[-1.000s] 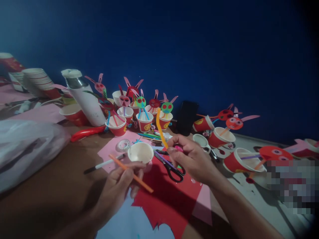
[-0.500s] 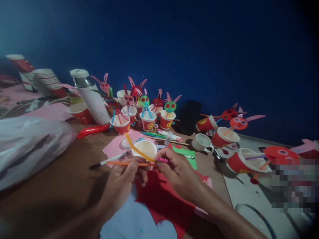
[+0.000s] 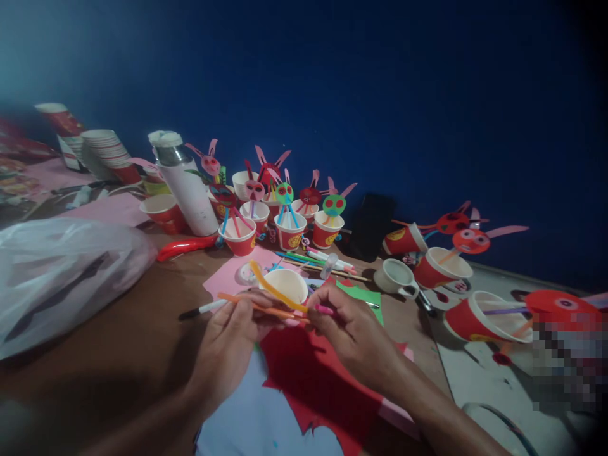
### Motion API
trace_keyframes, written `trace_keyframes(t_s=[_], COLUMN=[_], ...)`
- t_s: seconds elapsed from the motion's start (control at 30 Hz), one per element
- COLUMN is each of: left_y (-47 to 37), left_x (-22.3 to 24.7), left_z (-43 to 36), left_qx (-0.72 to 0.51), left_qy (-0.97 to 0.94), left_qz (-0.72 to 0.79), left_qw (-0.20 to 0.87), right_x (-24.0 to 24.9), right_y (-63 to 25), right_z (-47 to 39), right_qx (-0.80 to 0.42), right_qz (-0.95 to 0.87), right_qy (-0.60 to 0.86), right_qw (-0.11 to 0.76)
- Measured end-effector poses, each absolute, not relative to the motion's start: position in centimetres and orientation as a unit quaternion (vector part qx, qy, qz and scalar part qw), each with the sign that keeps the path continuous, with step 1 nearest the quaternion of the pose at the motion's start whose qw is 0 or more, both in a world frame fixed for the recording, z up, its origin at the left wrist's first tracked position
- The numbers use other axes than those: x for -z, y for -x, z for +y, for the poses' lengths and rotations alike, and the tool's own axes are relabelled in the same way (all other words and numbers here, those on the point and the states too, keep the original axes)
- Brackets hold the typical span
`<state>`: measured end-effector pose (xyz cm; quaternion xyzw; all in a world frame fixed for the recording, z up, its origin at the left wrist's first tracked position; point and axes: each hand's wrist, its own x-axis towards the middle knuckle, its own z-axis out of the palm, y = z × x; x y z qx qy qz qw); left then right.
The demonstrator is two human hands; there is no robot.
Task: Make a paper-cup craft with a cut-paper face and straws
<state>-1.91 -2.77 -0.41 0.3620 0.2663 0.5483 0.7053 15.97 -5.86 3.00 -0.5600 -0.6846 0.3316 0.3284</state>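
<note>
My left hand [image 3: 228,339] is closed with thumb and fingers on a thin, straight orange stick [image 3: 275,311], which points across to the right. My right hand [image 3: 349,329] pinches the end of a bent yellow strip [image 3: 272,290], whose free end curves up to the left. A small pink piece [image 3: 324,309] shows at its fingertips too. The orange stick's right end meets these fingers. Just behind the hands stands a white-rimmed paper cup [image 3: 286,283]. Below them lie red paper [image 3: 327,373] and light blue paper [image 3: 256,411].
Several red paper cups [image 3: 237,244] with rabbit-faced paper figures stand behind. A white thermos [image 3: 187,196], red-handled tool [image 3: 185,247] and plastic bag [image 3: 71,278] are left. Right are a mug [image 3: 395,277] and tilted cups [image 3: 468,320]. Markers [image 3: 332,259] lie mid-table.
The view has shifted, so everything sits slightly further right. The orange stick now slopes down to the right, and my left fingers have closed further around it. Both hands keep their hold.
</note>
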Motion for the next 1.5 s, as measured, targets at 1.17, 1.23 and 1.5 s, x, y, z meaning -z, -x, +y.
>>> trace_keyframes(t_s=[1.17, 1.23, 1.5], left_y=[1.2, 1.1, 1.1], left_x=[0.8, 1.0, 0.1], left_z=[-4.9, -5.0, -4.9], left_qx=[-0.207, -0.206, -0.158], left_qy=[-0.431, -0.432, -0.48], left_qz=[0.314, 0.32, 0.319], left_qw=[0.82, 0.818, 0.802], right_x=[-5.2, -5.1, -4.2], right_y=[-17.3, -17.3, -16.9], right_z=[-6.2, -6.2, -5.8], right_qx=[-0.324, -0.296, -0.262], right_qz=[-0.764, -0.776, -0.787], right_qy=[0.487, 0.488, 0.48], right_qw=[0.271, 0.269, 0.288])
